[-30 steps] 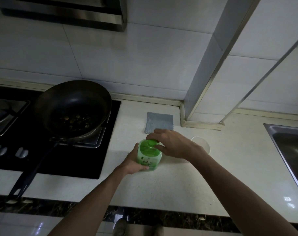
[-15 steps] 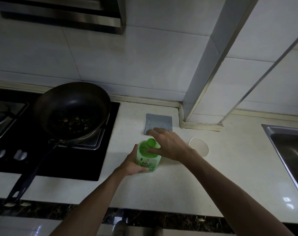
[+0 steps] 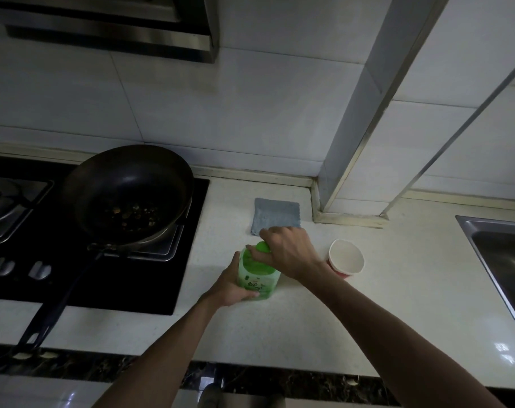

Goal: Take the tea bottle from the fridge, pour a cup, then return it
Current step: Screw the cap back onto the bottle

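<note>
The green tea bottle (image 3: 257, 276) stands upright on the white countertop (image 3: 309, 325), just right of the stove. My left hand (image 3: 231, 285) wraps around its left side near the base. My right hand (image 3: 288, 251) comes over the top, fingers closed around the green cap (image 3: 262, 248). A paper cup (image 3: 347, 257), white inside with a red outside, stands empty-looking to the right of the bottle, close behind my right wrist.
A black wok (image 3: 129, 192) with food bits sits on the black gas stove (image 3: 73, 248), its long handle reaching toward the counter's front edge. A grey cloth (image 3: 275, 214) lies behind the bottle. The steel sink (image 3: 503, 260) is at the far right.
My right hand has turned on the cap and shifted slightly left, so the cup beside it shows more fully. The bottle stays in place in my left hand.
</note>
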Tool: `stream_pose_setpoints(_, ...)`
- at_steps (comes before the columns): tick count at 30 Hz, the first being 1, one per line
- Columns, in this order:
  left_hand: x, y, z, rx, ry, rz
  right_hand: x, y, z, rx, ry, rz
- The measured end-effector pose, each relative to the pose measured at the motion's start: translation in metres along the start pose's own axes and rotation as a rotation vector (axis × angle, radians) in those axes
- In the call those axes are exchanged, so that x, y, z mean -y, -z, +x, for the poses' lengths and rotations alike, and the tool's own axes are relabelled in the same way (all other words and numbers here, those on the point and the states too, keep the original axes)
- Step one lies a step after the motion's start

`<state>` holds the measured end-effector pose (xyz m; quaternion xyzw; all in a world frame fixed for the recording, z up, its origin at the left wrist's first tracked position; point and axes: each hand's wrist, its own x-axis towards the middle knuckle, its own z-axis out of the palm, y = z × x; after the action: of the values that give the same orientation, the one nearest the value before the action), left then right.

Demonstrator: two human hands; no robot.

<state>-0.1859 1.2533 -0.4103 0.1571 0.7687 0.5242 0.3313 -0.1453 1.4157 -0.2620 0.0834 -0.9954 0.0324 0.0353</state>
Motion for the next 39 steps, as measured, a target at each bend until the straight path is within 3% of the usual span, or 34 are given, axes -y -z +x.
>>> stream_pose_setpoints(8, -0.002, 0.000, -0.001, 0.010, -0.001, 0.062, -0.021, -0.002, -0.015, 0.084, 0.256, 0.200)
stream_pose_setpoints(20, -0.008, 0.002, -0.004, 0.020, -0.026, 0.098, -0.004, -0.006, -0.012, 0.055, 0.017, 0.074)
stream_pose_setpoints(22, -0.011, 0.001, -0.006, 0.026, -0.021, 0.103, -0.008, -0.011, -0.013, 0.047, -0.028, 0.162)
stream_pose_setpoints(25, -0.018, 0.001, -0.006, 0.032, 0.000, 0.131, -0.015, -0.029, -0.022, 0.059, -0.132, 0.512)
stream_pose_setpoints(30, -0.015, 0.001, -0.002, 0.002, 0.012, 0.126, -0.015, -0.058, -0.037, 0.200, -0.216, 0.709)
stream_pose_setpoints(35, -0.016, -0.003, -0.004, -0.009, 0.015, 0.146, -0.011, -0.074, -0.039, 0.144, -0.279, 0.767)
stream_pose_setpoints(39, -0.015, -0.003, -0.005, -0.014, 0.015, 0.155, -0.010, -0.072, -0.041, 0.125, -0.174, 0.709)
